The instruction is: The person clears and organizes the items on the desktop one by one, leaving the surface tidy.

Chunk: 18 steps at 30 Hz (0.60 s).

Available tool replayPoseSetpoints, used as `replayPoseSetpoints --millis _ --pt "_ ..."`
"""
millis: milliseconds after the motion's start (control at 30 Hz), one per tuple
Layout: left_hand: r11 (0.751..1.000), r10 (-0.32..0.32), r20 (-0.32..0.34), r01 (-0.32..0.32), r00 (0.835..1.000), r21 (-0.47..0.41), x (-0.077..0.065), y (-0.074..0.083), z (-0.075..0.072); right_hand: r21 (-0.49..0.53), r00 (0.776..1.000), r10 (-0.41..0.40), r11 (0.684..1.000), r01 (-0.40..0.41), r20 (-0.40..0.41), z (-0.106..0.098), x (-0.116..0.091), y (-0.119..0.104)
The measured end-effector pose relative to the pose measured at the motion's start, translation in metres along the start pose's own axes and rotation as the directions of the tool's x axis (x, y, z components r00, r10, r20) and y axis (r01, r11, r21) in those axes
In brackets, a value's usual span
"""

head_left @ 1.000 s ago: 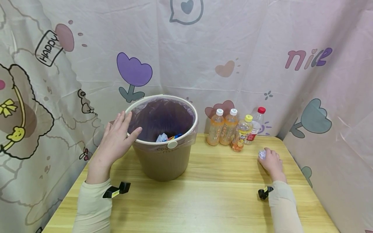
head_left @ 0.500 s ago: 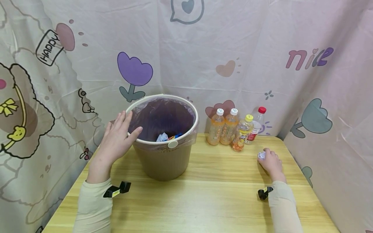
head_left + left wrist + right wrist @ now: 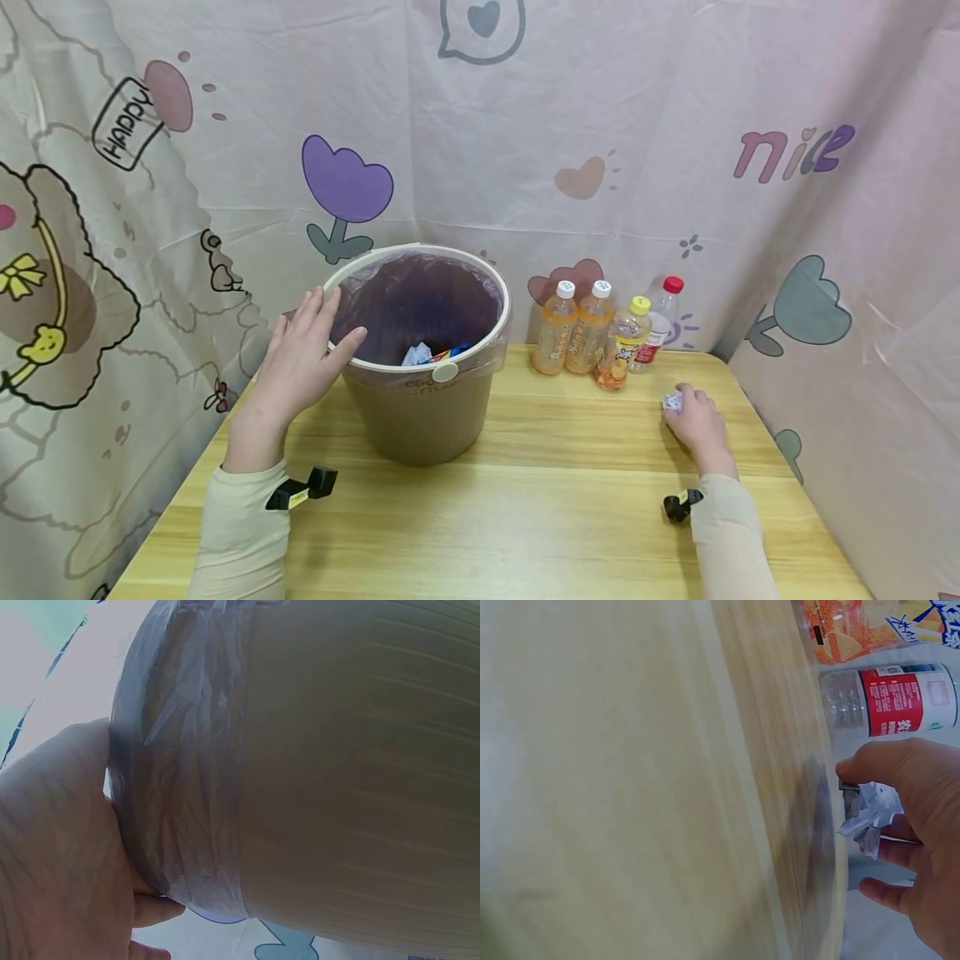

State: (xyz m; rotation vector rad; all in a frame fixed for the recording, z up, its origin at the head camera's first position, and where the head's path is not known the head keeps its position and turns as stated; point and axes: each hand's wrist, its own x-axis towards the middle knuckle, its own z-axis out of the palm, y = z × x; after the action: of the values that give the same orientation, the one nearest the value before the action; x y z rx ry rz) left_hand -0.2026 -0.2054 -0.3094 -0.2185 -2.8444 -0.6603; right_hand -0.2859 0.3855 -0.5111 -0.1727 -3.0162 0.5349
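My left hand [image 3: 303,362] rests against the left side of the rim [image 3: 504,321] of a brown trash bin [image 3: 420,421], its fingers fairly straight. Seen from the left wrist, the palm and fingers lie along the bin's plastic-lined edge [image 3: 199,757]. Over at the right of the table my right hand [image 3: 699,421] holds a crumpled paper ball [image 3: 672,402] between thumb and fingers. The right wrist view shows this white paper ball [image 3: 871,814] pinched just above the tabletop or touching it; I cannot tell which. Inside the bin lie white crumpled paper [image 3: 417,354] and a blue-and-red wrapper [image 3: 450,352].
Several plastic bottles stand at the back of the wooden table [image 3: 495,533]: two with white caps [image 3: 553,337] [image 3: 589,337], one yellow-capped bottle [image 3: 622,346] and one red-capped bottle [image 3: 658,329]. A printed curtain [image 3: 480,150] hangs behind and at both sides.
The right hand and the paper ball have shifted very slightly; the left hand stays at the bin rim.
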Motion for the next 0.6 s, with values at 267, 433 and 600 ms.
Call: replayPoseSetpoints --millis 267,433,600 --pt "1.000 -0.006 -0.011 0.006 1.000 0.004 0.000 -0.001 0.002 -0.023 0.997 -0.038 0.999 0.037 -0.062 0.001 -0.009 -0.003" --pt "1.000 -0.001 -0.008 0.001 1.000 0.008 0.000 -0.001 0.001 -0.031 0.990 -0.074 0.997 0.071 -0.116 0.000 -0.013 -0.004" --pt "1.000 0.008 -0.014 -0.008 1.000 -0.001 0.000 -0.001 0.001 -0.042 0.976 -0.118 0.993 0.112 -0.184 -0.003 -0.017 -0.008"
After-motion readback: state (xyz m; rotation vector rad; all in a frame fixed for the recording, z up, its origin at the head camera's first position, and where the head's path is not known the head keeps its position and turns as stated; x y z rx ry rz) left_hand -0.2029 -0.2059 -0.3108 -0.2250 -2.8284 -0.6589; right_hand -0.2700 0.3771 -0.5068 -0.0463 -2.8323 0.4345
